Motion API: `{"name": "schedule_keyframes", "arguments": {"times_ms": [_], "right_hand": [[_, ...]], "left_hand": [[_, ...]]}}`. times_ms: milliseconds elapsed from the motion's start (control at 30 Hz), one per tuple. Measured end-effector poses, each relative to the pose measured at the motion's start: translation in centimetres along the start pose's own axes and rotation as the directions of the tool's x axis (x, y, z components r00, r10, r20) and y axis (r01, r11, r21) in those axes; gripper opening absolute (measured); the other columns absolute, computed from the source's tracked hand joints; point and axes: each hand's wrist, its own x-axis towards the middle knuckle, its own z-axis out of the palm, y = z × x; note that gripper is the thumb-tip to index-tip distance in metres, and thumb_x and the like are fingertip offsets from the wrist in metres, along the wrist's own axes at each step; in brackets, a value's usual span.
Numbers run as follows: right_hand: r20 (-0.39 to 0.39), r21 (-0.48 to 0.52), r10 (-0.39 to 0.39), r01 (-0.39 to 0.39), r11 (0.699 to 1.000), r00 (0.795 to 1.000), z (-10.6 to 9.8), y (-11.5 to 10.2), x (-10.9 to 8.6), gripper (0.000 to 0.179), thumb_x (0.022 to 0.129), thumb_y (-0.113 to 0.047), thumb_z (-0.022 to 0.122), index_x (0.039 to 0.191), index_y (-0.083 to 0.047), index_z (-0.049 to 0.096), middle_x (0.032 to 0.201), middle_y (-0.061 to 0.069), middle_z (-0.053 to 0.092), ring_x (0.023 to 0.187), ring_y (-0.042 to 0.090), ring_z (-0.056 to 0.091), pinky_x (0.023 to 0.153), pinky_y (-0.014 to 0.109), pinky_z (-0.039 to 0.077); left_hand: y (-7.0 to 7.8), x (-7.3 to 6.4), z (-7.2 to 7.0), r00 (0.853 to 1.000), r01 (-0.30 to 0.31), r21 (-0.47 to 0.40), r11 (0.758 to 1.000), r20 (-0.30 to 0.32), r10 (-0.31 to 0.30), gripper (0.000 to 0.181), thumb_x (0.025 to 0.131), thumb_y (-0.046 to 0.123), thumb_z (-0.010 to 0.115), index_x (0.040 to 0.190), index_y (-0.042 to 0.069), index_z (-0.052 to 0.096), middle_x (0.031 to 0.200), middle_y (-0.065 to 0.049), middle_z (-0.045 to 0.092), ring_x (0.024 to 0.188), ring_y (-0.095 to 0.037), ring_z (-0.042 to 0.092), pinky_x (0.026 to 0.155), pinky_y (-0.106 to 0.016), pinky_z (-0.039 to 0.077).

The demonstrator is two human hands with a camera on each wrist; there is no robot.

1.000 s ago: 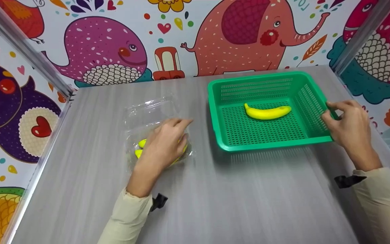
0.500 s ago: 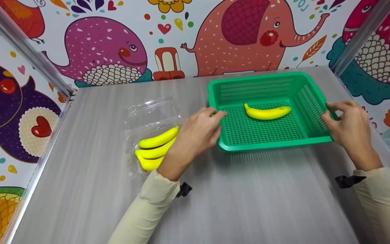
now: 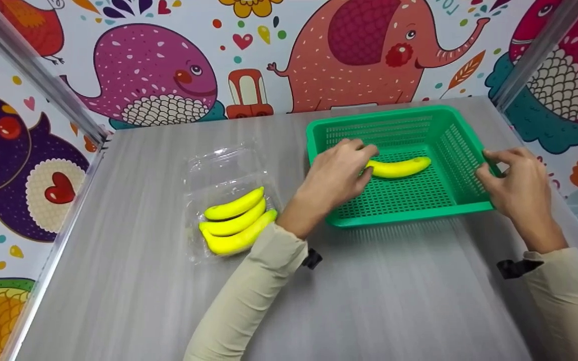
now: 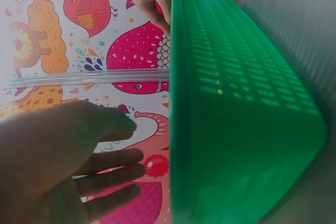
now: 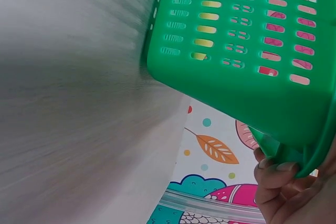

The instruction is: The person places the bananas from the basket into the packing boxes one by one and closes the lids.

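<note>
My left hand (image 3: 338, 173) hovers over the left part of a green plastic basket (image 3: 412, 217), its fingertips overlapping the left end of a yellow banana (image 3: 403, 167) lying inside. In the left wrist view the fingers (image 4: 113, 174) are loosely extended with nothing between them, above the basket's rim. My right hand (image 3: 519, 185) pinches the basket's right rim between thumb and fingers; the right wrist view shows those fingers curled around the green edge. Left of the basket, three more bananas (image 3: 234, 224) lie side by side in a clear plastic clamshell box (image 3: 225, 168) with its lid folded back.
The grey wood-grain tabletop (image 3: 133, 281) carries both containers. A wall (image 3: 254, 45) printed with cartoon animals closes off the back, and metal posts (image 3: 540, 55) stand at the corners. My left sleeve (image 3: 254, 286) crosses in front of the clamshell's right side.
My left hand has moved right from over the clamshell to over the basket, uncovering the three bananas. My right hand has stayed on the basket's rim.
</note>
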Motion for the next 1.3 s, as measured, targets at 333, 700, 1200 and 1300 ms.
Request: {"name": "schedule_keyframes", "arguments": {"times_ms": [333,700,1200,1300], "right_hand": [[0.011,0.006,0.02,-0.02,1.0,1.0,-0.2,-0.1,0.1,0.045,0.105,-0.027,0.061,0.141,-0.002,0.07,0.137,0.027,0.065,0.103,0.043,0.06,0.075,0.021,0.035],[-0.023,0.008,-0.005,0.006,1.0,1.0,-0.5,0.2,-0.1,0.043,0.104,-0.025,0.061,0.14,-0.002,0.071,0.133,0.027,0.067,0.099,0.043,0.062,0.073,0.023,0.034],[-0.015,0.02,-0.001,0.001,1.0,1.0,-0.1,0.0,-0.2,0.042,0.104,-0.023,0.062,0.139,-0.004,0.071,0.13,0.027,0.068,0.098,0.041,0.061,0.069,0.015,0.032],[-0.002,0.019,0.011,-0.011,1.0,1.0,-0.2,0.1,-0.1,0.043,0.104,-0.025,0.062,0.14,-0.004,0.07,0.132,0.026,0.067,0.1,0.042,0.061,0.07,0.016,0.033]], "left_hand": [[0.6,4.0,1.2,0.99,0.066,-0.056,0.996,0.132,-0.058,0.04,0.108,0.032,0.066,0.147,0.021,0.066,0.136,0.0,0.072,0.112,-0.015,0.069,0.09,-0.032,0.065],[1.1,6.3,3.4,0.979,0.073,-0.098,0.993,0.197,-0.053,0.039,0.109,0.032,0.065,0.146,0.022,0.066,0.134,0.001,0.072,0.107,-0.014,0.069,0.084,-0.033,0.064],[2.1,8.6,5.9,0.956,0.131,-0.164,0.978,0.283,-0.081,0.045,0.105,0.032,0.073,0.148,0.022,0.066,0.145,0.001,0.069,0.115,-0.013,0.067,0.1,-0.033,0.062],[2.1,8.8,6.2,0.953,0.15,-0.174,0.973,0.286,-0.096,0.044,0.105,0.031,0.073,0.147,0.022,0.067,0.144,0.001,0.07,0.111,-0.013,0.067,0.097,-0.033,0.062]]}}
